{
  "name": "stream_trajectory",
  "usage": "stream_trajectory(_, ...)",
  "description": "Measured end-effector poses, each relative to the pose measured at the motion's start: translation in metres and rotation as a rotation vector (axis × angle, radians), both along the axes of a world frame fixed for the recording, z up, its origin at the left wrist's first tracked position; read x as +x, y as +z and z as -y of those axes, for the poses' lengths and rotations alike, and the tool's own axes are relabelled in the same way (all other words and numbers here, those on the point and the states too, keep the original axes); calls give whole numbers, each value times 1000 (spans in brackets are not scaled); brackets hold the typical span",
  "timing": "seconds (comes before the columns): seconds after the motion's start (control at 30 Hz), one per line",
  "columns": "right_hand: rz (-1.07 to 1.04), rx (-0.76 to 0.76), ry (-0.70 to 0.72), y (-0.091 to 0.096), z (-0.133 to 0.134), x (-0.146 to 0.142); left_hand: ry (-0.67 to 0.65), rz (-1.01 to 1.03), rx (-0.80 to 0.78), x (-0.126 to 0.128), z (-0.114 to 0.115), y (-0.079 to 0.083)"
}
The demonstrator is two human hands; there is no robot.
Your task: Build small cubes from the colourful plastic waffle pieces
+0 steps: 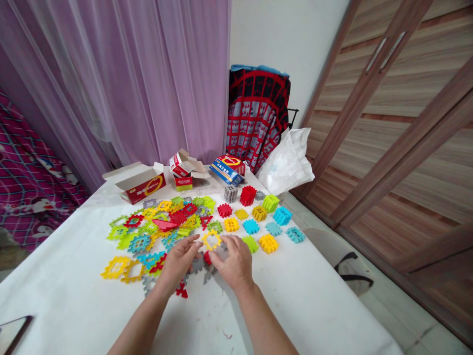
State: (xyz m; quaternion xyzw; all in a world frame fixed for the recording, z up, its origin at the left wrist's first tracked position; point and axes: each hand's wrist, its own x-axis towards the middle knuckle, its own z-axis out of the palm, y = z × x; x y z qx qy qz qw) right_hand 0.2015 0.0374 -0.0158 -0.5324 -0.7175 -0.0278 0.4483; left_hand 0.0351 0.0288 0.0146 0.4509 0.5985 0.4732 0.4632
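Note:
Between both hands I hold a flat yellow toothed frame piece (211, 239) just above the white table (303, 305). My left hand (178, 261) pinches its left edge and my right hand (233, 262) pinches its right edge. Beneath the hands lie grey and red pieces (202, 266). A spread of flat interlocking pieces (148, 231) in green, yellow, red and blue lies to the left. Stacked small blocks (254, 214) in red, yellow, blue and green stand in rows beyond my right hand.
Opened red cardboard boxes (142, 185) and a blue-red box (228, 169) sit at the table's far edge. A white plastic bag (286, 162) rests at the far right corner. A patterned red cloth (256, 116) hangs behind. A dark phone (13, 333) lies at the near left.

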Motion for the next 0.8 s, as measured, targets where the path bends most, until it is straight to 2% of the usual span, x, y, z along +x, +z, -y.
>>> stream_trajectory(0.13,29,46,-137,1,-10,25,72,-61,37,-12,6,2)
stream_trajectory(0.3,60,110,-274,1,-22,72,125,-147,36,-41,22,-8)
stream_trajectory(0.43,90,94,-418,-5,-20,118,236,-191,58,-61,36,-13)
stream_trajectory(0.53,104,48,-479,-15,-13,143,319,-240,68,-69,42,-9)
stream_trajectory(0.63,102,-1,-496,-25,-6,153,418,-277,82,-74,43,-2)
stream_trajectory(0.8,115,-60,-490,-36,-1,153,543,-260,53,-82,39,1)
